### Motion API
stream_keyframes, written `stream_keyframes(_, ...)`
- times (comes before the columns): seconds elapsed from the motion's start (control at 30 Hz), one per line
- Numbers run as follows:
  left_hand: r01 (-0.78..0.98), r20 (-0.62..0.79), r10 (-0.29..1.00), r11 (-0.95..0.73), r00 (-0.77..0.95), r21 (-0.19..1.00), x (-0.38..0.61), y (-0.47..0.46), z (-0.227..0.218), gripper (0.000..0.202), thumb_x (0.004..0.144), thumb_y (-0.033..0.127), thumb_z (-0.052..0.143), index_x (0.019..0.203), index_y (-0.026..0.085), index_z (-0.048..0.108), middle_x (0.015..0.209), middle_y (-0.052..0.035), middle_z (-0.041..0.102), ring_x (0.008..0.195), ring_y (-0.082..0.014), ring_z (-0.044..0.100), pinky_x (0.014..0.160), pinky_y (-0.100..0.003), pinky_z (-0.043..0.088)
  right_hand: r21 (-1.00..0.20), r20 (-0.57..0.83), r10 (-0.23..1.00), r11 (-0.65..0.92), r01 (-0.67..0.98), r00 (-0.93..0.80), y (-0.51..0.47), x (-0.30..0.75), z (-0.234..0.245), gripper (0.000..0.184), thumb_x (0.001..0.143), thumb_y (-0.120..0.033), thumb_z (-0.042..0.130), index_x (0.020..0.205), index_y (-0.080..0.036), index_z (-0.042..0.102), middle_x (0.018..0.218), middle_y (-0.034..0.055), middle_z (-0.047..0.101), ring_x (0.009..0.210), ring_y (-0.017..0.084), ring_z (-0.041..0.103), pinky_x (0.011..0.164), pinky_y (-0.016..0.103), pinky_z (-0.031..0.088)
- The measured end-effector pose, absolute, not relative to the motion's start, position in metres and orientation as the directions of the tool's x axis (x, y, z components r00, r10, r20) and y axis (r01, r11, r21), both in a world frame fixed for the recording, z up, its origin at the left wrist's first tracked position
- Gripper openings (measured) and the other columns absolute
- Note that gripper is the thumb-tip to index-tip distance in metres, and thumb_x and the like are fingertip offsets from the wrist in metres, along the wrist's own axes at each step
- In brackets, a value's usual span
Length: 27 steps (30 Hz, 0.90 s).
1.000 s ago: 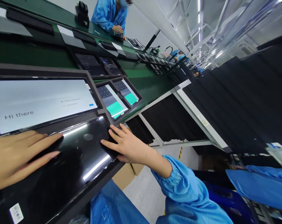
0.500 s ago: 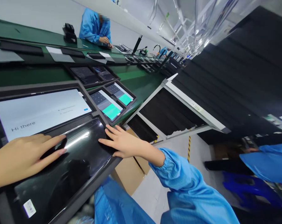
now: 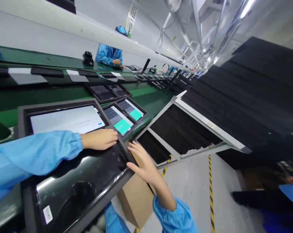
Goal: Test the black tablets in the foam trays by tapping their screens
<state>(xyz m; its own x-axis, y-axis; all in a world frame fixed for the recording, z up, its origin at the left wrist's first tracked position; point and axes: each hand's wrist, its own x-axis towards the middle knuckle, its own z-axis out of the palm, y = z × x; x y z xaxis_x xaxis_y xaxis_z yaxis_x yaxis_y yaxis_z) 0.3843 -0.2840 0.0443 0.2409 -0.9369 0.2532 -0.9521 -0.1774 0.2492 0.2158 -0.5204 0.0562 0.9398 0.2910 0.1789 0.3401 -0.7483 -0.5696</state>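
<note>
A large glossy black tablet [image 3: 88, 174] lies screen up in the near slot of a dark grey tray [image 3: 23, 111]. My left hand [image 3: 100, 139] rests flat on the tablet's far right corner, fingers stretched out. My right hand [image 3: 142, 160] is off the tablet at the tray's right corner, fingers spread, holding nothing. In the tray's far slot lies a second tablet with a lit white screen [image 3: 67, 119].
A smaller tray with two lit tablets showing green patches [image 3: 124, 117] sits just right of mine on the green conveyor belt [image 3: 151, 97]. More trays run down the line. A person in blue [image 3: 108, 55] works at the far side. A cardboard box [image 3: 136, 197] stands below; black racks [image 3: 233, 103] are at right.
My left hand slid right along the tablet to its far right corner. My right hand came off the screen and moved to the tray's corner. The view swung up and right.
</note>
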Motion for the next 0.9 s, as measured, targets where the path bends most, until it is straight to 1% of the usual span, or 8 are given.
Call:
stream_keyframes(0.1, -0.979, 0.179, -0.971, -0.128, 0.156, 0.16, 0.39, -0.297, 0.054, 0.039, 0.101, 0.027, 0.035, 0.087, 0.014, 0.069, 0.086, -0.0095, 0.064, 0.081, -0.0197, 0.059, 0.081, -0.032, 0.047, -0.671, 0.26, 0.09, -0.699, 0.247, 0.961, -0.513, 0.192, 0.038, 0.038, 0.097, -0.039, 0.059, 0.132, -0.025, 0.061, 0.146, 0.0121, 0.055, 0.144, 0.027, 0.043, 0.118, 0.054, 0.038)
stream_keyframes(0.23, -0.986, 0.062, -0.984, -0.166, 0.166, -0.003, 0.388, -0.303, 0.068, 0.045, 0.101, 0.037, 0.037, 0.089, 0.011, 0.072, 0.087, -0.0137, 0.065, 0.08, -0.0225, 0.06, 0.077, -0.035, 0.046, -0.715, 0.271, -0.008, -0.671, 0.196, 0.962, -0.5, 0.185, 0.023, 0.031, 0.098, -0.034, 0.056, 0.128, -0.028, 0.063, 0.145, 0.0094, 0.057, 0.143, 0.027, 0.044, 0.118, 0.055, 0.038)
stream_keyframes(0.37, -0.983, -0.058, -0.982, -0.181, 0.181, -0.006, 0.387, -0.31, 0.079, 0.042, 0.1, 0.038, 0.041, 0.097, 0.01, 0.073, 0.096, -0.0158, 0.067, 0.085, -0.0241, 0.063, 0.074, -0.034, 0.045, -0.622, 0.264, 0.008, -0.763, 0.177, 0.964, -0.493, 0.197, 0.023, 0.037, 0.098, -0.034, 0.057, 0.133, -0.027, 0.061, 0.152, 0.0092, 0.05, 0.15, 0.03, 0.032, 0.119, 0.058, 0.035)
stream_keyframes(0.5, -0.976, -0.091, -0.973, -0.214, 0.21, 0.031, 0.39, -0.316, 0.086, 0.044, 0.101, 0.037, 0.038, 0.097, 0.011, 0.073, 0.096, -0.0152, 0.069, 0.084, -0.0235, 0.064, 0.075, -0.033, 0.045, -0.472, 0.258, 0.088, -0.858, 0.205, 0.962, -0.488, 0.209, 0.029, 0.045, 0.097, -0.037, 0.057, 0.14, -0.023, 0.056, 0.159, 0.0108, 0.039, 0.154, 0.034, 0.019, 0.118, 0.06, 0.035)
stream_keyframes(0.67, -0.977, -0.095, -0.976, -0.204, 0.197, 0.066, 0.39, -0.319, 0.097, 0.048, 0.102, 0.04, 0.036, 0.095, 0.011, 0.073, 0.098, -0.015, 0.07, 0.084, -0.0233, 0.063, 0.076, -0.034, 0.044, -0.404, 0.256, 0.109, -0.891, 0.209, 0.96, -0.481, 0.219, 0.038, 0.039, 0.097, -0.038, 0.055, 0.131, -0.019, 0.062, 0.157, 0.0148, 0.042, 0.153, 0.036, 0.022, 0.116, 0.059, 0.037)
stream_keyframes(0.73, -0.976, -0.108, -0.974, -0.207, 0.199, 0.07, 0.39, -0.318, 0.104, 0.048, 0.102, 0.04, 0.035, 0.095, 0.011, 0.073, 0.099, -0.0152, 0.07, 0.087, -0.0241, 0.063, 0.078, -0.035, 0.044, -0.434, 0.233, 0.079, -0.884, 0.177, 0.969, -0.479, 0.222, 0.04, 0.037, 0.096, -0.039, 0.057, 0.126, -0.019, 0.063, 0.156, 0.0151, 0.044, 0.152, 0.037, 0.023, 0.116, 0.059, 0.038)
stream_keyframes(0.8, -0.977, -0.13, -0.972, -0.204, 0.194, 0.068, 0.389, -0.317, 0.112, 0.048, 0.102, 0.039, 0.034, 0.097, 0.01, 0.072, 0.1, -0.0157, 0.069, 0.092, -0.0254, 0.062, 0.081, -0.035, 0.043, -0.516, 0.193, 0.037, -0.846, 0.133, 0.981, -0.478, 0.224, 0.042, 0.037, 0.093, -0.041, 0.06, 0.123, -0.019, 0.063, 0.153, 0.015, 0.047, 0.151, 0.037, 0.028, 0.116, 0.058, 0.038)
stream_keyframes(0.9, -0.972, -0.134, -0.971, -0.212, 0.198, 0.099, 0.389, -0.312, 0.122, 0.046, 0.102, 0.039, 0.035, 0.103, 0.009, 0.07, 0.105, -0.0166, 0.068, 0.097, -0.0268, 0.061, 0.083, -0.036, 0.043, -0.724, 0.079, -0.07, -0.69, 0.009, 0.994, -0.476, 0.225, 0.046, 0.037, 0.091, -0.044, 0.062, 0.12, -0.021, 0.06, 0.143, 0.0146, 0.057, 0.137, 0.034, 0.05, 0.11, 0.053, 0.045)
